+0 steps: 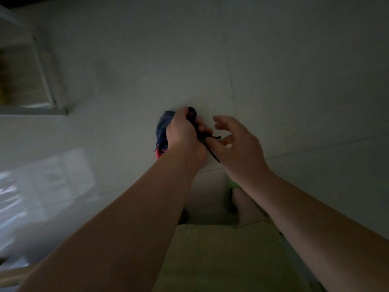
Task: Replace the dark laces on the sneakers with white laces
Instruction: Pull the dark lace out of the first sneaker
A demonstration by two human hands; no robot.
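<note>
A dark blue sneaker (163, 127) with a red sole sits low over the pale tiled floor, mostly hidden behind my left hand (185, 135), which grips it around the upper. A dark lace (210, 147) runs from the shoe down and to the right. My right hand (235, 142) is beside the shoe, its index finger and thumb at the lace end, the other fingers spread loosely; whether they pinch the lace is unclear in the blur. No white laces are visible.
A white cabinet or shelf frame (37, 81) stands at the upper left. A bright reflection (42, 186) lies on the floor at the left. My light green shorts (221, 260) and a bare foot (246, 205) fill the bottom centre.
</note>
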